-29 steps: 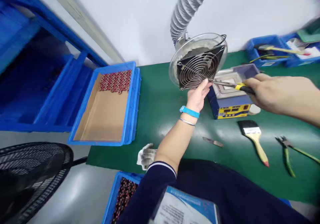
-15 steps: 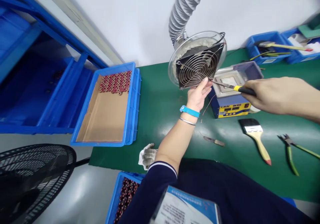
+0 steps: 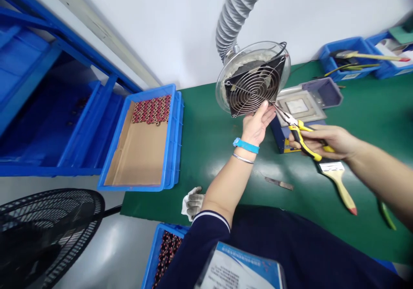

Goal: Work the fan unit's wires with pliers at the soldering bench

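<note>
1. Metal wire rings formed a round spiral guard over a square, dark fan, set before a clear disc with a rough, pale lining; a ribbed gray hose rose behind it, upper center.
2. The right hand, right of center, gripped yellow-and-black pliers, handles spread, the slim metal nose reaching the fan's lower right corner.
3. The left hand had its thumb at the fan's lower edge, fingers bent beside it; whether they pinched anything could not be told.
4. Left of center, a blue plastic crate with a brown cardboard liner held reddish rings packed in its far end. A lower crate, at bottom, held small dark and reddish pieces.
5. Upper right, a blue bin held tools, one with a pale, red-tipped handle.
6. Green desk surface ran between the lined crate and the blue unit under the pliers. Nearer the front edge lay a gray-and-white glove, a flat blade and a wooden-handled brush, well apart.
</note>
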The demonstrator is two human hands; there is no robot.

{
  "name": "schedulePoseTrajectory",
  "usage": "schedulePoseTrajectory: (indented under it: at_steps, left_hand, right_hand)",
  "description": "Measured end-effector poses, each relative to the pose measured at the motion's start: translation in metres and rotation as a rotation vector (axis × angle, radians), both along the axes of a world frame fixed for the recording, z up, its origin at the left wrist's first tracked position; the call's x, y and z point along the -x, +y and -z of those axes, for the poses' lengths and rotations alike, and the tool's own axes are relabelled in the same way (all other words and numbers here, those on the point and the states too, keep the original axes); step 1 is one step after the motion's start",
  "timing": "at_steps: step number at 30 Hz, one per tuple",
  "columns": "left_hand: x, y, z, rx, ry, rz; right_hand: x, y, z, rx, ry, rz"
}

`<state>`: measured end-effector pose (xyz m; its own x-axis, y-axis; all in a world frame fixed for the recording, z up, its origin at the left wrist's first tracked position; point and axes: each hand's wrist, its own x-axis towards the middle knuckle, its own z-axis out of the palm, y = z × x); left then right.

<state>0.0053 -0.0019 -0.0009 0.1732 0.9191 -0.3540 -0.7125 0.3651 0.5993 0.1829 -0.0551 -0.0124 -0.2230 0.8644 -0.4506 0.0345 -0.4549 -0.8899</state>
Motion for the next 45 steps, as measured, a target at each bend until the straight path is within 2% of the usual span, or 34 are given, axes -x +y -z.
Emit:
schedulePoseTrajectory:
  at_steps: [2, 3, 5, 6, 8, 10, 12, 14, 15, 17, 21, 33, 38, 45]
  left_hand:
    - [-0.001, 0.000, 0.002, 0.009, 0.007, -0.009]
    - [-0.001, 0.001, 0.003, 0.013, 0.011, -0.010]
    - [-0.001, 0.001, 0.004, 0.014, 0.018, -0.009]
    - [-0.001, 0.001, 0.004, 0.009, 0.019, -0.012]
    - [0.001, 0.002, 0.004, 0.005, 0.020, -0.031]
    - [0.003, 0.002, 0.002, 0.019, 0.013, -0.039]
    - [0.004, 0.002, 0.001, 0.039, -0.001, -0.031]
    - [0.004, 0.002, 0.000, 0.050, -0.011, -0.029]
    - [0.004, 0.002, -0.001, 0.054, -0.016, -0.030]
    - [0.003, 0.001, -0.001, 0.063, -0.025, -0.032]
    - [0.002, 0.002, -0.002, 0.071, -0.012, -0.041]
    - [-0.002, 0.000, -0.003, 0.051, 0.003, -0.046]
    - [-0.003, 0.000, 0.000, 0.083, -0.052, -0.016]
    - [-0.003, 0.001, -0.001, 0.070, -0.055, -0.051]
  right_hand:
    - [0.014, -0.011, 0.011, 0.168, 0.269, -0.021]
    - [0.019, -0.015, 0.015, 0.188, 0.353, -0.014]
    - [0.021, -0.022, 0.018, 0.130, 0.351, -0.046]
    - [0.017, -0.024, 0.018, 0.098, 0.278, -0.118]
    - [0.005, -0.027, 0.016, 0.001, 0.002, -0.299]
    - [-0.008, -0.027, 0.013, -0.205, -0.427, -0.369]
    - [-0.017, -0.025, 0.009, -0.471, -0.948, -0.255]
    - [-0.017, -0.021, 0.006, -0.673, -1.387, -0.108]
    - [-0.015, -0.019, 0.003, -0.736, -1.535, -0.071]
    - [-0.008, -0.014, -0.001, -0.833, -1.689, -0.072]
    - [0.003, -0.008, -0.004, -0.930, -1.755, -0.060]
    - [0.008, -0.012, 0.016, -0.891, -1.728, 0.018]
    - [0.013, -0.011, 0.021, -0.868, -1.699, 0.090]
    - [0.017, -0.005, 0.025, -0.891, -1.633, 0.094]
